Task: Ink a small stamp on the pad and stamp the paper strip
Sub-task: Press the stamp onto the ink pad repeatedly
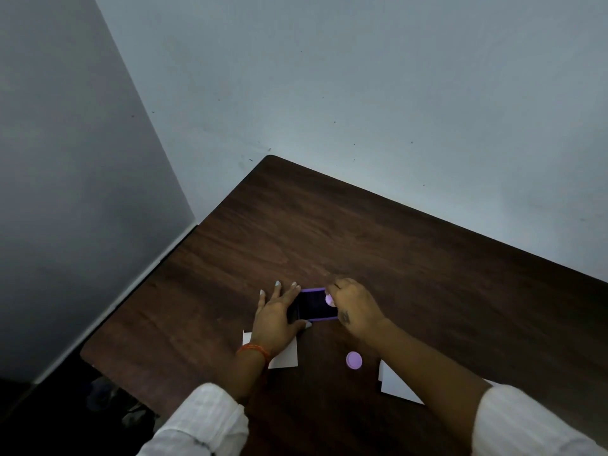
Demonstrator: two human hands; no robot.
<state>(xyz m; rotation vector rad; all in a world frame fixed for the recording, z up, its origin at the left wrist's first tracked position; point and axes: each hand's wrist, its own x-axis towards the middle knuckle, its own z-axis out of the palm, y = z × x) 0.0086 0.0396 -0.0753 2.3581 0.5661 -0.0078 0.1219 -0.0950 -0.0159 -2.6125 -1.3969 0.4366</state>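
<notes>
At the frame's lower centre the left hand (pixel 276 319) lay flat, fingers apart, steadying the ink pad (pixel 314 306); the right hand (pixel 353 309), fingers clamped on the small stamp (pixel 329 299), pressed its edge; off-centre inking could smudge the paper strip (pixel 285 357) below.

Far half of table (pixel 411 245) bare, open passage to wall (pixel 362 93). Near centre crowded: ink pad (pixel 317 306) flanked by left hand (pixel 278 319) and right hand (pixel 353 309) (both touching it). Purple cap (pixel 354 360) stands between forearms. Paper (pixel 286 355) under left wrist; second sheet (pixel 396 385) under right forearm.
</notes>
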